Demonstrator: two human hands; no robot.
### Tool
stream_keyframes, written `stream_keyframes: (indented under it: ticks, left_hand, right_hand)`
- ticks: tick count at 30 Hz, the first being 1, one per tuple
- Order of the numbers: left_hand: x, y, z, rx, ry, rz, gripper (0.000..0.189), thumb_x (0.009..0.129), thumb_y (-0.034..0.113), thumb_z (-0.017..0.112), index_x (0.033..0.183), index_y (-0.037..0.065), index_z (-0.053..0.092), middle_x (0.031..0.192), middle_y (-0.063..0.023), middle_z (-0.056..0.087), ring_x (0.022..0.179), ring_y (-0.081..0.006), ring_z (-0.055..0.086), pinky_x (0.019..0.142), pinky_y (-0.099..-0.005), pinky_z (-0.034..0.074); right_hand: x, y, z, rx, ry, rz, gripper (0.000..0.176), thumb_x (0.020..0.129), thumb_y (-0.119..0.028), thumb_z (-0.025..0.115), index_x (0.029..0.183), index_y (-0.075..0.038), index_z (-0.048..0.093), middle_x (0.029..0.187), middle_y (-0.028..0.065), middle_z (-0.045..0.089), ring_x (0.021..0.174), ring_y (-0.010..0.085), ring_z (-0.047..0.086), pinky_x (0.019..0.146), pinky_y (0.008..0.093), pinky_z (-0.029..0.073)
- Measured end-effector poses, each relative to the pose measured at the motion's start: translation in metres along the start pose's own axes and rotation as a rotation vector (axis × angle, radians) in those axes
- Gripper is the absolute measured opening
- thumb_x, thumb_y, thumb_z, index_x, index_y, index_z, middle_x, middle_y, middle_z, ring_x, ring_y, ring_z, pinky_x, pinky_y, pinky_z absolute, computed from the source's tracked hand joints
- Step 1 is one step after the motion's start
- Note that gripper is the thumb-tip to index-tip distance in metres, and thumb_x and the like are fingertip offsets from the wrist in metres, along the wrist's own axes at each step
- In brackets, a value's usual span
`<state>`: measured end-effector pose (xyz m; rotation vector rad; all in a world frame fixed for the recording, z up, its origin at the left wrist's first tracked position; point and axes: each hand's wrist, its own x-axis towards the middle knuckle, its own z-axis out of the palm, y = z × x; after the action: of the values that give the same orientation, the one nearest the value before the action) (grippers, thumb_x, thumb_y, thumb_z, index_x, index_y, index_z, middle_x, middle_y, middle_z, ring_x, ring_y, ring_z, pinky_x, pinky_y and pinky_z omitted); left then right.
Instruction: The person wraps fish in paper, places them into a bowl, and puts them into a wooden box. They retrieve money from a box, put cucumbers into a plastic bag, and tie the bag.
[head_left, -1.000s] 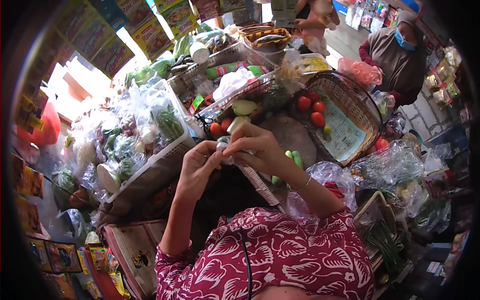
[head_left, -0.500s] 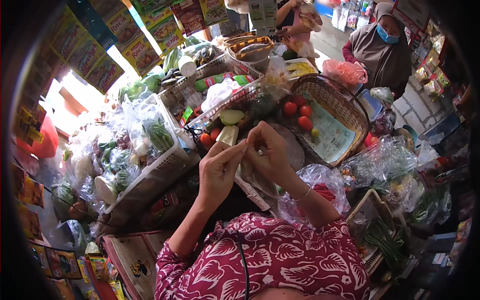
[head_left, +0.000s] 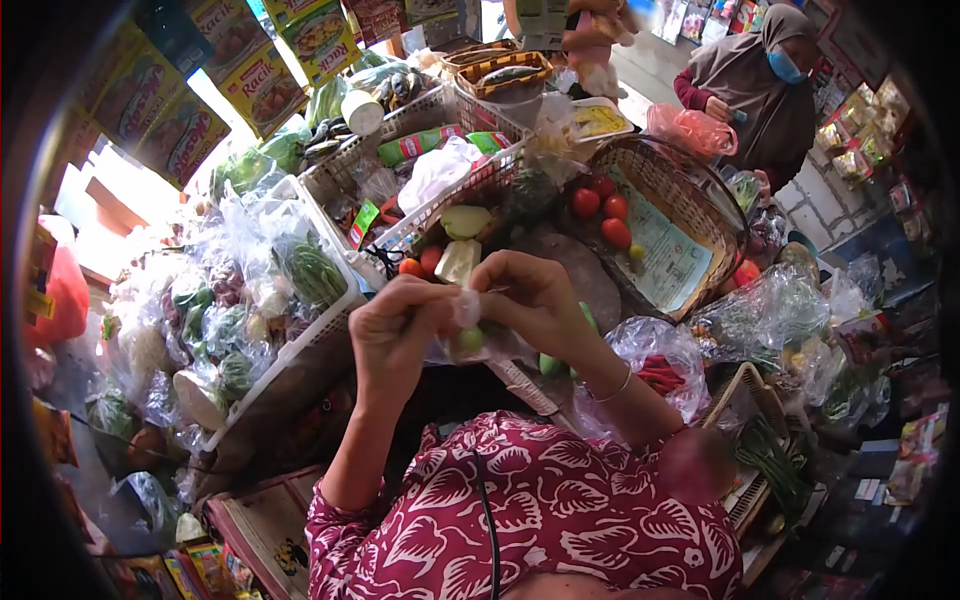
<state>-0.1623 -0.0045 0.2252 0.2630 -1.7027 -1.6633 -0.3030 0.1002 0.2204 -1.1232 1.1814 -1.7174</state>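
Both hands meet in front of my chest at a small clear plastic bag [head_left: 467,308], with something pale green low in it. My left hand [head_left: 400,325] has its fingers closed on the bag's left side. Close on its right, my right hand [head_left: 525,295] pinches the bag's top. Just beyond them lie a pale block [head_left: 458,262], a light green vegetable [head_left: 465,221] and red tomatoes [head_left: 430,259]. A green vegetable [head_left: 552,366] shows beneath my right wrist.
White crates [head_left: 325,325] of bagged vegetables stand at the left. A wicker basket [head_left: 715,270] with tomatoes and paper is at the right. Bagged red chillies [head_left: 660,375] lie near my right forearm. Behind, a person in a head covering [head_left: 765,85] stands; sachets [head_left: 265,85] hang at upper left.
My hands have moved a little left and further apart, and the small bag now shows between them. The person at upper right has turned, with a hand raised.
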Motion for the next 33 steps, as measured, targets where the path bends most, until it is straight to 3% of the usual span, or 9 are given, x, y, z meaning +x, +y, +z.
stream_keyframes:
  ticks: [2,5,11,18,22,25,27,30,33]
  left_hand:
    - [0.008,0.005,-0.015,-0.054,0.056,0.016,0.009,0.083,-0.006,0.054,0.087,-0.004,0.062,0.079,-0.0045,0.059,0.066,-0.0059,0.053,0.06,-0.0188,0.043]
    - [0.017,0.011,-0.04,-0.089,0.128,0.099,0.006,0.085,-0.003,0.053,0.086,-0.002,0.059,0.073,-0.0009,0.056,0.064,-0.0043,0.051,0.059,-0.018,0.041]
    - [0.04,-0.001,-0.106,-0.229,0.337,0.082,0.005,0.087,0.003,0.055,0.09,0.0,0.058,0.074,-0.0007,0.056,0.063,-0.0056,0.053,0.059,-0.0188,0.045]
    - [0.023,-0.005,-0.188,-0.147,0.444,0.039,0.018,0.09,0.009,0.051,0.107,0.002,0.056,0.103,-0.0078,0.058,0.087,-0.0116,0.058,0.069,-0.0237,0.051]
    - [-0.006,-0.012,-0.197,-0.193,0.48,-0.014,0.02,0.089,0.01,0.053,0.107,0.002,0.056,0.105,-0.0076,0.057,0.087,-0.0118,0.058,0.07,-0.0241,0.051]
    - [-0.022,-0.011,-0.204,-0.147,0.52,-0.042,0.021,0.09,0.009,0.052,0.11,0.001,0.054,0.106,-0.0084,0.056,0.088,-0.0117,0.059,0.071,-0.0249,0.052]
    - [-0.031,-0.013,-0.206,-0.132,0.525,-0.05,0.021,0.09,0.009,0.051,0.11,0.002,0.054,0.105,-0.008,0.057,0.087,-0.0117,0.059,0.071,-0.025,0.052]
    - [-0.033,-0.01,-0.2,-0.099,0.555,-0.075,0.02,0.089,0.008,0.052,0.108,0.002,0.055,0.104,-0.0072,0.057,0.086,-0.0117,0.059,0.069,-0.0241,0.051]
    - [-0.028,-0.017,-0.19,-0.082,0.502,-0.059,0.019,0.089,0.009,0.054,0.106,0.001,0.056,0.103,-0.008,0.057,0.084,-0.0124,0.059,0.069,-0.024,0.05]
  right_hand:
    - [0.012,0.004,0.0,-0.119,-0.203,-0.153,0.073,0.07,-0.018,0.075,0.133,-0.007,0.039,0.118,0.0099,0.05,0.109,0.0177,0.051,0.096,0.0317,0.038]
    - [0.026,0.015,0.017,-0.547,-0.335,-0.099,0.086,0.067,-0.02,0.077,0.137,-0.009,0.029,0.122,0.0144,0.049,0.11,0.0239,0.052,0.097,0.0341,0.038]
    - [0.075,0.048,0.049,-0.526,-0.365,-0.029,0.067,0.075,-0.018,0.068,0.131,-0.007,0.034,0.117,0.02,0.052,0.109,0.0323,0.052,0.089,0.0359,0.041]
    - [0.246,0.064,0.025,-0.309,-0.246,0.377,0.03,0.077,-0.014,0.055,0.105,-0.003,0.053,0.083,0.0053,0.061,0.071,0.011,0.057,0.063,0.0279,0.048]
    - [0.389,0.119,0.001,-0.829,-0.235,0.33,0.041,0.077,-0.024,0.06,0.106,0.004,0.052,0.089,0.0147,0.06,0.07,0.0188,0.06,0.055,0.0286,0.05]
    - [0.431,0.14,0.02,-1.075,0.079,-0.132,0.043,0.076,-0.028,0.058,0.105,0.003,0.058,0.098,0.0229,0.059,0.078,0.0286,0.062,0.062,0.0347,0.052]
    - [0.44,0.146,0.019,-1.652,-0.197,-0.021,0.04,0.077,-0.024,0.053,0.112,-0.004,0.057,0.107,0.0253,0.055,0.089,0.0365,0.06,0.074,0.0435,0.05]
    - [0.409,0.138,0.036,-1.817,-0.143,-0.132,0.036,0.077,-0.02,0.049,0.11,-0.012,0.06,0.114,0.0226,0.051,0.107,0.0377,0.052,0.092,0.0484,0.039]
    - [0.378,0.135,0.023,-1.533,0.076,-0.37,0.039,0.076,-0.025,0.053,0.11,-0.008,0.06,0.098,0.0247,0.057,0.096,0.0374,0.057,0.083,0.0448,0.047]
